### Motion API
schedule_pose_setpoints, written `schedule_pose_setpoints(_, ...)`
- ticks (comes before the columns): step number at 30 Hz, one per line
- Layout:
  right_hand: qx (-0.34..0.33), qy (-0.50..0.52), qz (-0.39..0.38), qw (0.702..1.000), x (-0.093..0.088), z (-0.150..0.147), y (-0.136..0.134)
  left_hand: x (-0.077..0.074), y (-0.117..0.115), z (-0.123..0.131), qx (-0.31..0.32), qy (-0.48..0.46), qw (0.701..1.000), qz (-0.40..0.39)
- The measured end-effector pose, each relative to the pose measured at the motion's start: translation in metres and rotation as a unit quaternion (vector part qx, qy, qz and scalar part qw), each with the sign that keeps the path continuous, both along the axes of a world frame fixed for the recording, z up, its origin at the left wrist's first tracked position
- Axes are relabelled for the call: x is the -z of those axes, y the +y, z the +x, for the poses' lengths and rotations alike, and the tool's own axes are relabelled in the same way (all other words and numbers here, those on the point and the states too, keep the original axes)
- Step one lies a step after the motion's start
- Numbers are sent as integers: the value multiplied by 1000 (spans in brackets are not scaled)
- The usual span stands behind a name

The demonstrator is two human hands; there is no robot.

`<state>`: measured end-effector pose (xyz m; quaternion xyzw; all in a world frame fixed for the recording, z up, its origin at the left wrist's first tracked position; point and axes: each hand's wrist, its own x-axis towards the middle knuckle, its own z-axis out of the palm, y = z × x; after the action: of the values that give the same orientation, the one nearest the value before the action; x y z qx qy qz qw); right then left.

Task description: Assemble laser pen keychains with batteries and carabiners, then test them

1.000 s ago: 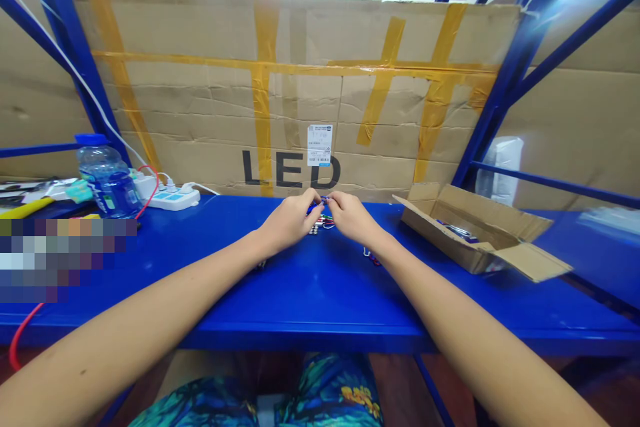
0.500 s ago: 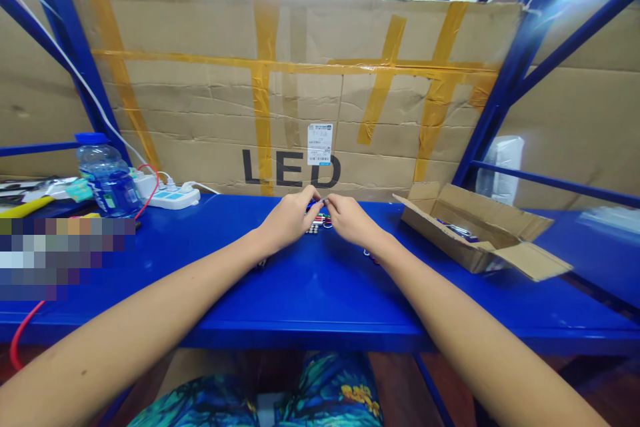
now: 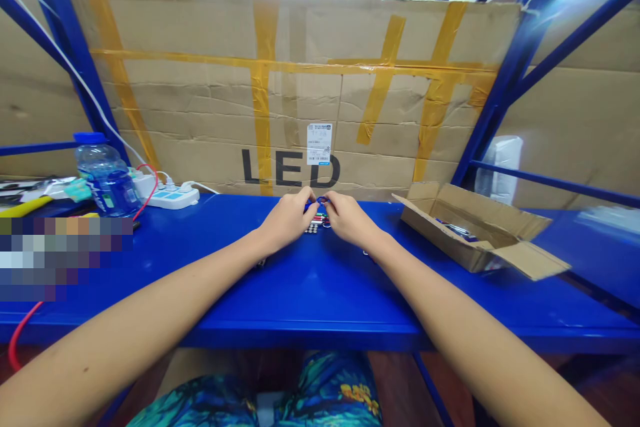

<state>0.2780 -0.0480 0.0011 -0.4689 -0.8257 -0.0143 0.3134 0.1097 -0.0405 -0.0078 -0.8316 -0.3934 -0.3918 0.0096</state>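
Observation:
My left hand and my right hand meet near the back of the blue table, fingers closed in a pinch. Between the fingertips shows a small dark-blue loop, like a cord or ring; its exact kind is too small to tell. Just below it on the table lie small red, white and green pieces and a cluster of silvery round pieces. My fingers partly cover these. More small items peek out beside both forearms, mostly hidden.
An open cardboard box holding small items stands at right. At left are a blue-capped bottle, a white power strip and a red cable. A large cardboard sheet closes off the back between blue posts.
My fingertips have drawn slightly apart, and more of the dark-blue loop shows between them. My arms have otherwise hardly moved.

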Motion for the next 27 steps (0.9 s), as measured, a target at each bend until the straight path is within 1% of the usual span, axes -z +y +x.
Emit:
schedule_pose_setpoints(2, -8, 1, 10, 1000, -1, -1, 0, 1, 1, -1, 1, -6, 1000, -1)
schedule_pose_setpoints(4, -6, 25, 2, 1000, -1, 0, 2, 1, 3, -1, 13, -18, 1000, -1)
schedule_pose_setpoints(6, -4, 78, -31, 996, -1, 2, 5, 0, 4, -2, 26, -43, 999, -5)
schedule_pose_setpoints(7, -7, 110, -60, 992, -1, 3, 7, -1, 5, -3, 34, -60, 998, -11)
schedule_pose_setpoints(9, -20, 176, -140, 974, -2, 6, 10, -2, 7, -5, 45, -99, 993, -34)
schedule_pose_setpoints(12, -53, 270, -262, 925, -4, 11, 14, -3, 12, -9, 64, -156, 979, -116)
schedule_pose_setpoints(14, -76, 313, -301, 898, -6, 13, 15, -4, 16, -10, 87, -193, 961, -179)
schedule_pose_setpoints(16, -88, 329, -309, 888, -9, 17, 16, -5, 18, -11, 114, -232, 940, -223)
schedule_pose_setpoints(18, -89, 328, -311, 888, -11, 21, 18, -7, 19, -11, 132, -259, 927, -237)
schedule_pose_setpoints(19, -89, 324, -310, 889, -11, 23, 18, -8, 18, -11, 136, -263, 926, -234)
schedule_pose_setpoints(21, -99, 303, -301, 899, -13, 26, 17, -10, 16, -11, 140, -248, 934, -215)
schedule_pose_setpoints(25, -161, 218, -257, 928, -13, 27, 11, -10, 10, -9, 161, -198, 948, -190)
schedule_pose_setpoints(27, -195, 189, -259, 927, -13, 25, 7, -8, 7, -7, 170, -173, 954, -176)
